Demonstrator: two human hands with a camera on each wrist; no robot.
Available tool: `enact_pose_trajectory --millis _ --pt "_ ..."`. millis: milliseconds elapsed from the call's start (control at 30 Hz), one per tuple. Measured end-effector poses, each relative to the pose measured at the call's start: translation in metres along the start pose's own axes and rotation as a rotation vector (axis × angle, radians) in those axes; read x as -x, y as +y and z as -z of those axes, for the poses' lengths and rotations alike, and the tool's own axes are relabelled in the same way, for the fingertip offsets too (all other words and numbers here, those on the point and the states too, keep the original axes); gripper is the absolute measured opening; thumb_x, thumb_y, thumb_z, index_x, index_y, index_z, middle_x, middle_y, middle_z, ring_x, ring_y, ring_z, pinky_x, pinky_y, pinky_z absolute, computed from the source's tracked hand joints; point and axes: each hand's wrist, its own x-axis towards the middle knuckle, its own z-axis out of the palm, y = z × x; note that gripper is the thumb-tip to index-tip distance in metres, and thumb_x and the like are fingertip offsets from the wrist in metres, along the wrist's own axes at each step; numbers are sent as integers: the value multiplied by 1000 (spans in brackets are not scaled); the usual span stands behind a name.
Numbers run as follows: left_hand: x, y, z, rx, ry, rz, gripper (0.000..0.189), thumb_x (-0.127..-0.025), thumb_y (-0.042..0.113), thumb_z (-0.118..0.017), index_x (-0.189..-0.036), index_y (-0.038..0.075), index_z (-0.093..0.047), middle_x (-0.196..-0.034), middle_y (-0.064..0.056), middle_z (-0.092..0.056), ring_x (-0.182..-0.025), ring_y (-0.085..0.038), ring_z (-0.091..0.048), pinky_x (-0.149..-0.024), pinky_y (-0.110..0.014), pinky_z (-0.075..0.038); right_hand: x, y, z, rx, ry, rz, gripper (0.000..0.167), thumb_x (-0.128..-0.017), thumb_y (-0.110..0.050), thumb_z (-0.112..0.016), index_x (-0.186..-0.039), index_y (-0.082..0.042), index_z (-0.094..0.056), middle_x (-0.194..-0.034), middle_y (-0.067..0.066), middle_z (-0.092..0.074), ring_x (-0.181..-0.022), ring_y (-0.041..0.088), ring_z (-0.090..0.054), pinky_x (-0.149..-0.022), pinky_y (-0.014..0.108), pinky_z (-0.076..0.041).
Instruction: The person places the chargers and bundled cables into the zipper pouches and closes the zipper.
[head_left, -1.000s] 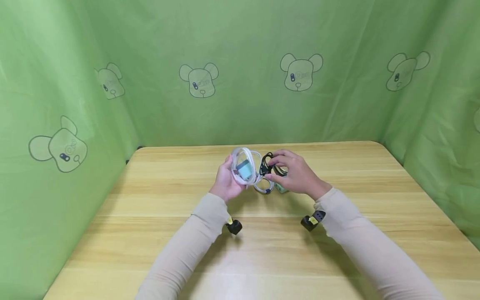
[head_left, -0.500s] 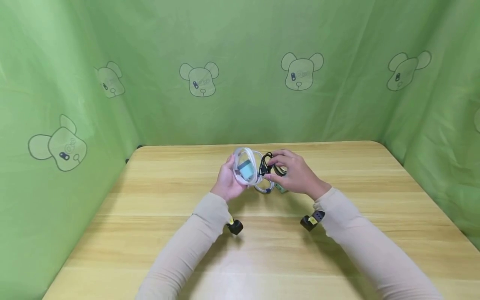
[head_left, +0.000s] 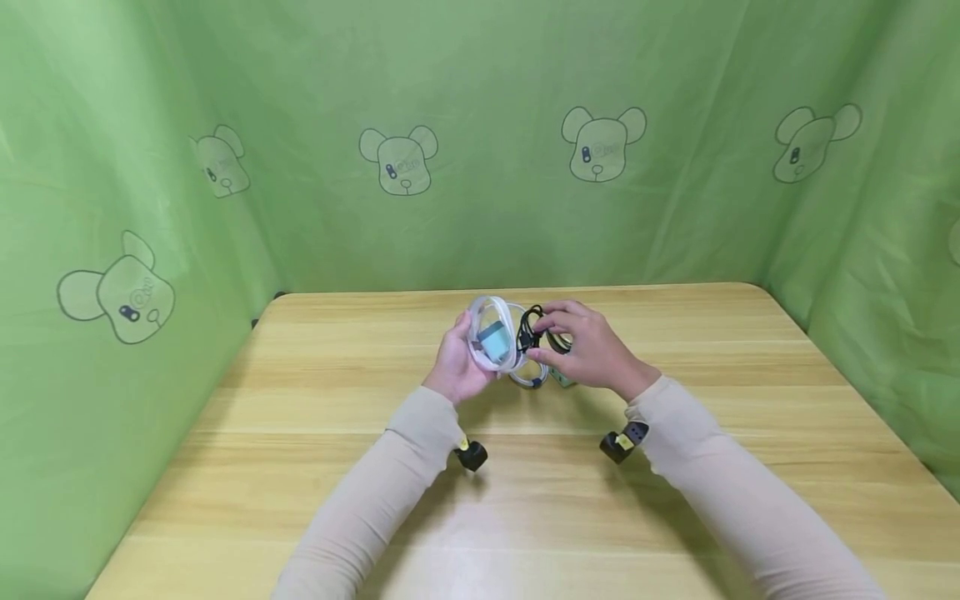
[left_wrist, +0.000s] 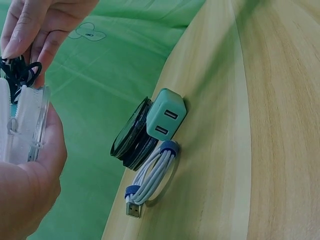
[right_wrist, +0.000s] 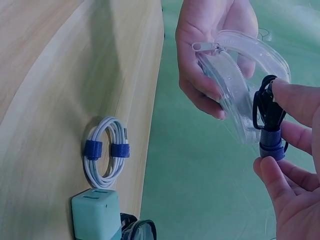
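Observation:
My left hand [head_left: 459, 362] holds a round clear zippered pouch [right_wrist: 227, 82], its zip undone and its mouth spread. Through the clear plastic shows a teal charger block [head_left: 495, 340] lying inside. Between thumb and fingers of my right hand [head_left: 592, 346] is a bundled black cable [right_wrist: 270, 107], wrapped with a blue strap, right at the pouch's mouth. Below the hands, a coiled white cable [left_wrist: 156, 172] with two blue straps lies on the table. Touching it in the left wrist view is a second teal charger [left_wrist: 159, 116] with two USB ports.
Behind the charger on the table is a round black-edged case [left_wrist: 131, 135], partly hidden. The wooden table [head_left: 337, 417] ends at a green curtain [head_left: 480, 233] with bear-head prints at the back and sides.
My left hand and the pouch have shifted slightly right, closer to the black cable. The right hand keeps nearly the same place and still pinches the cable.

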Motion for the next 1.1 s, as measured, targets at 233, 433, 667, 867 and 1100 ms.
enact_pose_trajectory --millis 233,433,667,867,1100 --pt "-1 0 1 1 0 3 38 -103 45 -30 -140 39 -36 -144 -12 -40 -130 -30 -40 -107 -55 -30 -1 0 -2 -4 3 3 37 -75 -24 -84 -101 -1 -71 -121 21 -60 -99 32 -64 -89 47 -52" --pt "-1 0 1 -1 0 -2 38 -103 45 -30 -140 39 -37 -143 -12 -41 -130 -30 -40 -107 -55 -29 -2 0 -3 -25 -7 -4 35 -76 -22 -84 -100 -1 -71 -121 21 -59 -91 31 -67 -87 45 -53" --pt "-1 -1 0 -5 2 0 36 -103 45 -30 -138 38 -38 -141 -12 -41 -128 -30 -41 -107 -55 -29 -3 -1 -3 -17 -13 1 35 -76 -22 -85 -100 -1 -72 -122 21 -59 -87 29 -68 -86 44 -54" --pt "-2 -1 0 -4 5 0 35 -103 45 -30 -137 38 -37 -141 -13 -41 -129 -31 -40 -107 -56 -29 -3 -1 -4 -19 -10 2 35 -75 -22 -85 -100 -2 -72 -122 21 -59 -85 28 -68 -86 45 -53" --pt "-2 0 2 -17 9 2 38 -103 46 -29 -141 40 -35 -145 -14 -39 -132 -34 -38 -107 -59 -29 -3 -2 -4 -13 -9 1 35 -76 -23 -85 -100 -1 -72 -123 21 -59 -85 28 -68 -86 45 -53"
